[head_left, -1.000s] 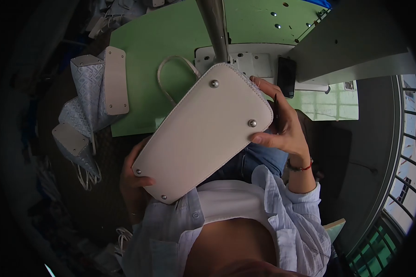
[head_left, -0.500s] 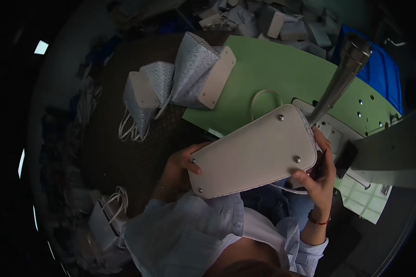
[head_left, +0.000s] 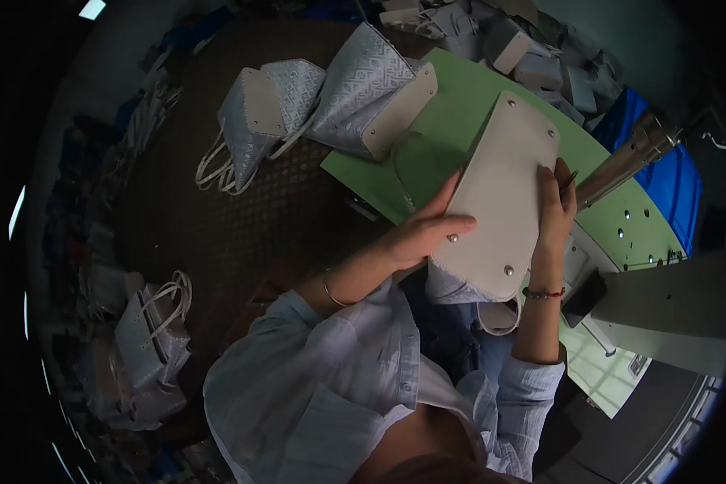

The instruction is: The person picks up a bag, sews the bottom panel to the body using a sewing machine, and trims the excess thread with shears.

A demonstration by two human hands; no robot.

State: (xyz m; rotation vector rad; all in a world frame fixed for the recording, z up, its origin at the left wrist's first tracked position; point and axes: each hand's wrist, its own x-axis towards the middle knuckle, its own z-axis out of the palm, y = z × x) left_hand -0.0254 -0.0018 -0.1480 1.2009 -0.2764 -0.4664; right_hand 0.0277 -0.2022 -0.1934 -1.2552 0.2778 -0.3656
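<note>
A handbag (head_left: 500, 194) is held with its cream base turned towards me; metal feet sit near the base's corners. My left hand (head_left: 431, 230) is closed on the bag's left edge, its thumb lying on the base by one foot. On the opposite edge, my right hand (head_left: 555, 202) grips the bag, with its thumb on the base. A small dark pointed item (head_left: 571, 179) shows by the right fingers; I cannot make out what it is. One handle loop (head_left: 498, 331) hangs below the bag's near end. The bag's body is mostly hidden beneath the base.
Two patterned handbags (head_left: 363, 89) lie at the far left of the green table (head_left: 468, 85). A metal post (head_left: 621, 161) rises on the right, near a blue bin (head_left: 682, 194). More bags (head_left: 149, 347) stand at lower left, and others are heaped at the back.
The handbag has turned anticlockwise from a slanting to a steeper position, its far end now pointing away from me. Both hands have moved with it, and the view has shifted.
</note>
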